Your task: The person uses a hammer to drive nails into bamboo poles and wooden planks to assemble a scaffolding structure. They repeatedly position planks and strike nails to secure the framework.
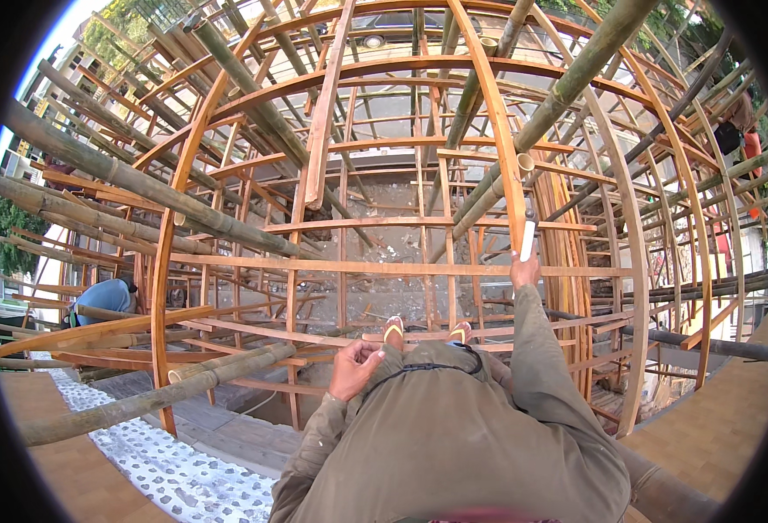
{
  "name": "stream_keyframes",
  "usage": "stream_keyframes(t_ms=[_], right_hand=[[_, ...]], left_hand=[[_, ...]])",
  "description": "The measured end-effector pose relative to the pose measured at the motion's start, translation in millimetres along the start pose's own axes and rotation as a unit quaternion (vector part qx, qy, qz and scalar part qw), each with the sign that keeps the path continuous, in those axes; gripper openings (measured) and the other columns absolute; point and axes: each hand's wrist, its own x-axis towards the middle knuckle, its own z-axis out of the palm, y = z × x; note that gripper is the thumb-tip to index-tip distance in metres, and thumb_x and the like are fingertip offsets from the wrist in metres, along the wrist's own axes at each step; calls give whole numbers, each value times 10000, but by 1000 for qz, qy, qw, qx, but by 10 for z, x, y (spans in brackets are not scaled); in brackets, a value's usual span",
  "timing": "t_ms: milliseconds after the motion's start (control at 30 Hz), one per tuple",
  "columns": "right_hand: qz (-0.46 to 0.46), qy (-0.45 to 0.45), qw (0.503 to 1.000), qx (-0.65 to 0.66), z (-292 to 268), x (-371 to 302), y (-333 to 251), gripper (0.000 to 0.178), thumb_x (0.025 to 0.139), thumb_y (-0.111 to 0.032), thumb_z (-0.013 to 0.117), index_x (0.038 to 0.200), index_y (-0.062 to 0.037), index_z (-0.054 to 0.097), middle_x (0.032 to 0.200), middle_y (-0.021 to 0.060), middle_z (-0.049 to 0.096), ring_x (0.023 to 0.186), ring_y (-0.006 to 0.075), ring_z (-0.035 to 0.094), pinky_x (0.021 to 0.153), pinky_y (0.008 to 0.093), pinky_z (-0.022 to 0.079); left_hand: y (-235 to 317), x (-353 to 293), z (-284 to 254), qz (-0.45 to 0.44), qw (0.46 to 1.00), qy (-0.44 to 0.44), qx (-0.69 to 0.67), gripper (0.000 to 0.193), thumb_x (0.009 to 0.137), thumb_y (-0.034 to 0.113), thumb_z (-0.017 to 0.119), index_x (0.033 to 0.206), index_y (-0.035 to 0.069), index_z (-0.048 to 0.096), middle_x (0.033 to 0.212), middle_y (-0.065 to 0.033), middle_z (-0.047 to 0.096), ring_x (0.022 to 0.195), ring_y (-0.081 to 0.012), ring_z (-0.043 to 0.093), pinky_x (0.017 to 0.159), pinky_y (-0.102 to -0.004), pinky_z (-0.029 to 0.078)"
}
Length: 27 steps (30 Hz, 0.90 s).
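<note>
My right hand (526, 270) is closed round a hammer (528, 239) with a white handle. Its small dark head points away from me, beside the lower end of a long orange-brown timber (499, 122). In front of my body, my left hand (355, 370) has its thumb and fingers pressed together; whatever they may hold is too small to make out. A horizontal wooden rail (401, 265) crosses ahead of both hands. My feet, in sandals (393, 329), rest on thin wooden rails below me.
A lattice of timbers and bamboo poles (244, 94) surrounds me, with rubble-strewn ground (384, 235) far below. A bamboo pole (166, 392) juts in at the left. Another person in blue (107, 301) bends at the far left. A spotted white strip (166, 444) lies lower left.
</note>
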Motion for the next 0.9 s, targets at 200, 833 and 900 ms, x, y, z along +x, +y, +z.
stream_keyframes(t_ms=[200,833,900], right_hand=[[-35,-31,998,39,-14,57,44,405,919,-175,686,1284,-40,576,1113,262,687,1085,456,633,907,526,488],[-37,-19,999,34,22,71,63,457,909,-187,694,1328,-53,567,1123,279,679,1085,471,626,923,533,489],[-36,-10,999,32,17,60,57,458,912,-188,693,1330,-50,566,1128,280,676,1091,469,624,925,535,487]], left_hand=[[1204,-369,177,147,960,-183,-155,215,842,89,817,994,-18,710,858,-42,676,788,-104,635,707,-248,514],[2606,-586,579,683,636,-301,-196,76,841,4,761,898,-35,730,845,-116,640,563,-173,566,432,-267,291],[2555,-590,615,699,628,-273,-207,64,843,0,752,889,-36,727,821,-114,636,565,-169,564,436,-266,280]])
